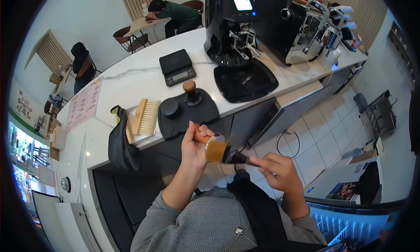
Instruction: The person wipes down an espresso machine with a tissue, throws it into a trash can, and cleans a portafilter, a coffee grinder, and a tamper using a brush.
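Observation:
My left hand point(192, 142) is wrapped around the wooden handle of a portafilter point(215, 149), whose round metal head looks amber in this light. In my right hand point(278, 171) is a dark-handled brush point(237, 157), its head at the portafilter's rim and smeared by motion. Whether the bristles touch the inside of the basket I cannot tell. Just beyond my left hand lies a black tamping mat point(208, 108), bearing a wood-topped tamper point(189, 88) and a round black distributor point(170, 108).
Left of the mat are a wooden bristle brush point(148, 117) and a dark cloth point(119, 142) hanging over the edge. Farther back stand a scale point(177, 67), a grinder point(223, 29), a black tray point(246, 81) and an espresso machine point(323, 31). Two people sit beyond the counter.

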Action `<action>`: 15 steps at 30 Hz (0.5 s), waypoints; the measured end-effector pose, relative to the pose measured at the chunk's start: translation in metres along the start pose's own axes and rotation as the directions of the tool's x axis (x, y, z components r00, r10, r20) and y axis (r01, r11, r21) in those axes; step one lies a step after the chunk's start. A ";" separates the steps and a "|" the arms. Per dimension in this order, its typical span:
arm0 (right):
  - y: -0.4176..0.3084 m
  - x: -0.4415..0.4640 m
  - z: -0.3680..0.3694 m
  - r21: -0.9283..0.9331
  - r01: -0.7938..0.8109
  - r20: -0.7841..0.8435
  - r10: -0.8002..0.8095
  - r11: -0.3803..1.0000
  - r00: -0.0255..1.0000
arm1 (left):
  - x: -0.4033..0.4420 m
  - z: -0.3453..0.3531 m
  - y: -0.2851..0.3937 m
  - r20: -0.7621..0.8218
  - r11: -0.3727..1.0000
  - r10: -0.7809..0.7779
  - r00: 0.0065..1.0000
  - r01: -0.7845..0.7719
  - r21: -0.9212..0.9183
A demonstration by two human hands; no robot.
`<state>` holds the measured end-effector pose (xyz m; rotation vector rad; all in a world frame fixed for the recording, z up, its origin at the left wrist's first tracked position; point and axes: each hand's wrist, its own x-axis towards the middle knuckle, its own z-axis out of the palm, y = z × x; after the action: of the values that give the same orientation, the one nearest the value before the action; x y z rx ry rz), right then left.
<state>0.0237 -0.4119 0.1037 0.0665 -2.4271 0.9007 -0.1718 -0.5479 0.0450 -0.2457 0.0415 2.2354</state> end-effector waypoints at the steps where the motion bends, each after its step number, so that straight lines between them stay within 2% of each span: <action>1: -0.004 -0.005 0.007 0.001 -0.006 0.000 0.006 1.000 1.000 | -0.008 0.000 0.003 -0.005 1.000 -0.003 1.000 0.003 0.000; 3: -0.001 -0.017 0.018 -0.183 -0.119 0.061 0.132 0.976 0.989 | -0.021 0.007 0.007 -0.050 0.996 0.079 0.996 -0.076 0.046; 4: -0.003 -0.024 0.019 -0.356 -0.210 0.008 0.227 0.911 0.974 | -0.024 0.002 0.012 -0.030 0.996 0.083 0.996 -0.082 0.031; 5: -0.010 -0.028 0.020 -0.361 -0.213 0.005 0.231 0.908 0.973 | -0.029 0.001 0.013 -0.029 0.997 0.076 0.997 -0.075 0.029; 7: -0.024 -0.032 0.018 -0.050 -0.183 -0.118 0.176 0.982 0.977 | -0.036 0.002 0.012 -0.016 0.988 0.129 0.992 -0.127 0.091; 8: -0.030 -0.032 0.020 0.009 -0.069 -0.127 0.070 0.998 0.990 | -0.041 0.004 0.008 -0.015 0.989 0.120 0.993 -0.119 0.088; 9: -0.032 -0.034 0.021 0.002 -0.073 -0.130 0.072 0.997 0.989 | -0.047 0.009 0.002 0.074 0.963 0.180 0.981 -0.191 0.188; 10: -0.032 -0.035 0.021 -0.024 -0.122 -0.061 0.120 0.992 0.991 | -0.050 0.012 0.000 0.171 0.921 0.228 0.958 -0.269 0.280; 11: -0.031 -0.037 0.023 -0.052 -0.171 0.008 0.172 0.984 0.985 | -0.052 0.011 0.001 0.172 0.923 0.220 0.960 -0.262 0.281; 12: -0.024 -0.045 0.020 -0.098 -0.228 -0.046 0.224 0.969 0.973 | -0.054 0.010 0.003 0.395 0.817 0.182 0.900 -0.363 0.449; 13: -0.023 -0.049 0.011 -0.107 -0.226 -0.045 0.223 0.968 0.974 | -0.054 0.008 0.005 0.592 0.670 0.095 0.800 -0.491 0.557; 14: -0.026 -0.054 0.002 -0.131 -0.317 -0.093 0.306 0.939 0.947 | -0.049 0.000 0.009 0.637 0.614 0.043 0.770 -0.523 0.591; 15: -0.032 -0.058 -0.005 -0.147 -0.410 -0.144 0.391 0.900 0.909 | -0.049 0.000 0.013 0.633 0.619 0.038 0.773 -0.515 0.592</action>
<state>0.0823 -0.4412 0.0962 -0.5559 -2.4429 0.8292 -0.1516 -0.5937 0.0534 0.9670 0.7179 2.3080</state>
